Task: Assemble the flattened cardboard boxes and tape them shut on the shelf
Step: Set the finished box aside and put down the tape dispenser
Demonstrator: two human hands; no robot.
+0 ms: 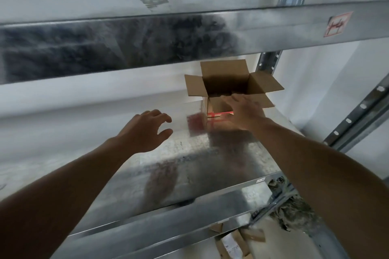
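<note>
A small brown cardboard box [226, 82] stands upright at the back right of the metal shelf [210, 157], its top flaps spread open. Red tape or print shows low on its front side. My right hand [242, 111] reaches against the box's front, fingers stretched toward the near flap; the hand is blurred, and a grip cannot be made out. My left hand [147, 130] hovers over the shelf to the left of the box, fingers loosely spread, holding nothing and apart from the box.
A wide metal beam [147, 40] of the upper shelf crosses the view just above the box. A perforated upright post [357, 111] stands at the right. Below the shelf, pieces of cardboard [233, 242] lie on the floor.
</note>
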